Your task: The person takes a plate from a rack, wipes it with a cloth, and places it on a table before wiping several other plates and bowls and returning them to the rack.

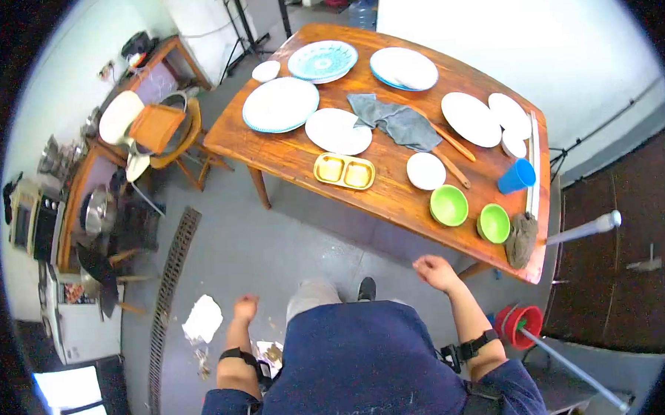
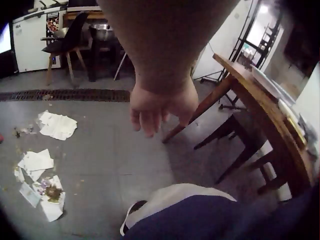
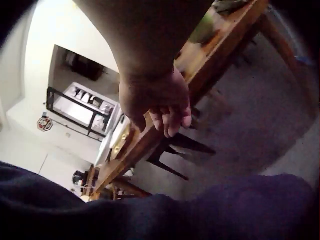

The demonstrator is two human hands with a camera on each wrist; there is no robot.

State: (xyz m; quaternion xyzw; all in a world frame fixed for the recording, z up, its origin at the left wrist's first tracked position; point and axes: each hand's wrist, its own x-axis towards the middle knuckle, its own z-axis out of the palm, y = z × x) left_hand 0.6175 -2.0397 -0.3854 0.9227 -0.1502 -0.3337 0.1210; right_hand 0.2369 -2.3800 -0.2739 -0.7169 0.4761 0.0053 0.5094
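Observation:
Both hands hang in front of the body, short of the table, with nothing in them. The left hand (image 1: 245,308) is over the floor; in the left wrist view its fingers (image 2: 148,125) droop loosely. The right hand (image 1: 435,272) is near the table's front edge, its fingers (image 3: 171,122) loosely bent in the right wrist view. Nearest to it on the wooden table (image 1: 271,154) stand two green bowls (image 1: 449,205). A gold two-part dish (image 1: 344,171) and a small white bowl (image 1: 426,171) lie along the front. Behind them are a grey cloth (image 1: 399,123) and wooden utensils (image 1: 454,141).
White and blue plates (image 1: 280,104) cover the table's far side. A blue cup (image 1: 517,176) and a brown cloth-like bundle (image 1: 522,241) sit at the right end. Soiled papers (image 1: 202,319) lie on the floor, left. A red bucket (image 1: 519,327) stands right, a wooden chair (image 1: 189,143) left.

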